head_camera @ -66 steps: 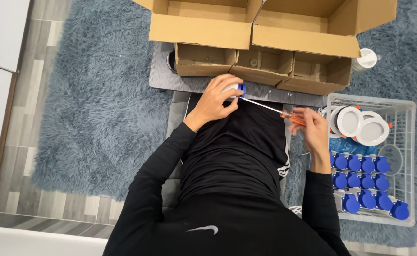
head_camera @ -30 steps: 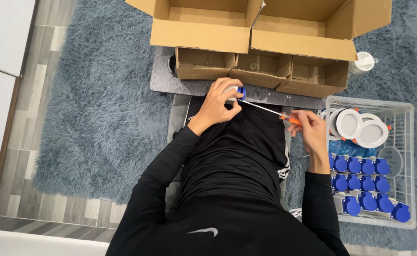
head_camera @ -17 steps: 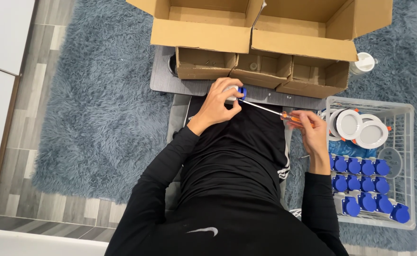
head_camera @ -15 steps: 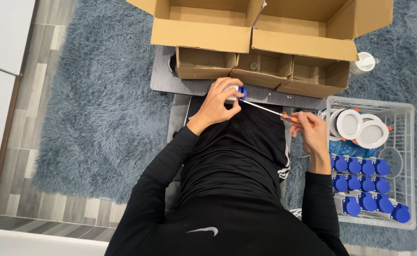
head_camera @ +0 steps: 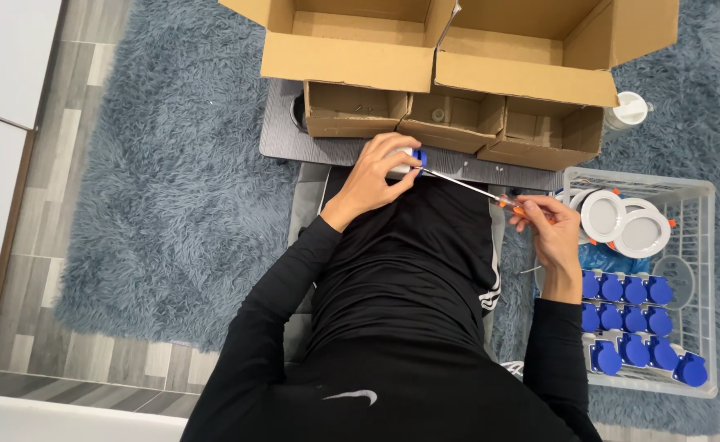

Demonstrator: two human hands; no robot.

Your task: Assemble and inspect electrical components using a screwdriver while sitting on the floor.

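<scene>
Left hand gripped blue-and-white fitting at my 12 o'clock; right hand pinched orange-handled screwdriver at 2 o'clock, tip touching fitting, wire basket at 3.

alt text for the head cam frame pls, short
Seen from above, a seated person in black holds a small white-and-blue part in the left hand and a long screwdriver in the right hand, tip at the part. Open cardboard boxes lie ahead; a wire basket holds blue pieces.
</scene>
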